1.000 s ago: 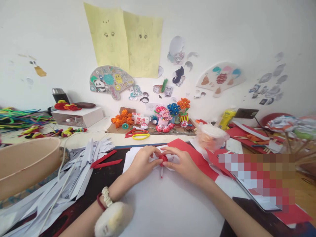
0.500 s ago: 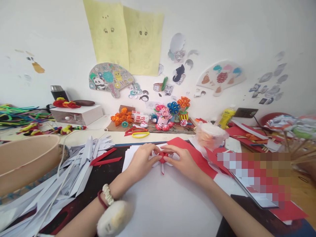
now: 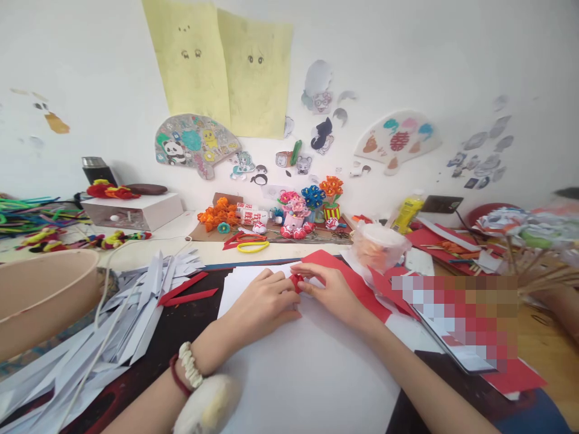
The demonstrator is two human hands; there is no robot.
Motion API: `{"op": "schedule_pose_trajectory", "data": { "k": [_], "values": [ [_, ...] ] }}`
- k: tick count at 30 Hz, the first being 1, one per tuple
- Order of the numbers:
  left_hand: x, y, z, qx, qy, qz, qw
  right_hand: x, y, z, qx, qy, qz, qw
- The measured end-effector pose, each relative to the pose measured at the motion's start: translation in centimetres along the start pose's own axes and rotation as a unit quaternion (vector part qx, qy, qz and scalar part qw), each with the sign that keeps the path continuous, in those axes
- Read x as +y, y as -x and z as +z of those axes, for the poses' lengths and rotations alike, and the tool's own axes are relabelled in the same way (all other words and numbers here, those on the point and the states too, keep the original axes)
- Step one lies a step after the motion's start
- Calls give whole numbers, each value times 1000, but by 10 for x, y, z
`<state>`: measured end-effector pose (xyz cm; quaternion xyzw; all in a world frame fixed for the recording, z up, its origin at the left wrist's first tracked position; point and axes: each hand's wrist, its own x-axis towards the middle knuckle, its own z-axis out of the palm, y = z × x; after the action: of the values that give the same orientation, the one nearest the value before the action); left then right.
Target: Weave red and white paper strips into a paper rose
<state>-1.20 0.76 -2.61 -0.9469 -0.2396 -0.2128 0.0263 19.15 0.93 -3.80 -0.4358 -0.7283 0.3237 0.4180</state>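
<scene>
- Since a second ago both hands have drawn closer, hiding the white petals that showed around the red piece (image 3: 297,281).
- Left hand (image 3: 265,301) and right hand (image 3: 332,289) pinch the red piece between their fingertips, above the white sheet (image 3: 307,367).
- Red paper (image 3: 357,286) lies just beyond the right hand.
- Plastic cup (image 3: 379,246), holding something orange, stands farther right.
- Tan bowl (image 3: 40,295) sits far left; its contents are hidden.
</scene>
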Motion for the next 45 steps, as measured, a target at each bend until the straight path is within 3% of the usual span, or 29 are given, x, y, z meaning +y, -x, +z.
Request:
{"op": "schedule_pose_trajectory", "data": {
  "k": [13,15,18,20,34,45],
  "values": [
    [0,1,-1,12,-38,30,999,-9,3,-5,92,121,-44,987],
    [-1,1,0,18,-64,44,997,-11,6,-7,55,135,-75,986],
    [-2,2,2,28,-84,62,994,-12,11,-7,-46,181,-128,974],
    [-2,2,2,33,-87,68,993,-11,13,-6,-70,213,-150,963],
    [-1,4,7,34,-149,122,981,-4,13,-5,-82,295,-223,926],
    [2,3,11,59,-134,74,986,5,13,0,-39,365,-267,891]
  ]
}}
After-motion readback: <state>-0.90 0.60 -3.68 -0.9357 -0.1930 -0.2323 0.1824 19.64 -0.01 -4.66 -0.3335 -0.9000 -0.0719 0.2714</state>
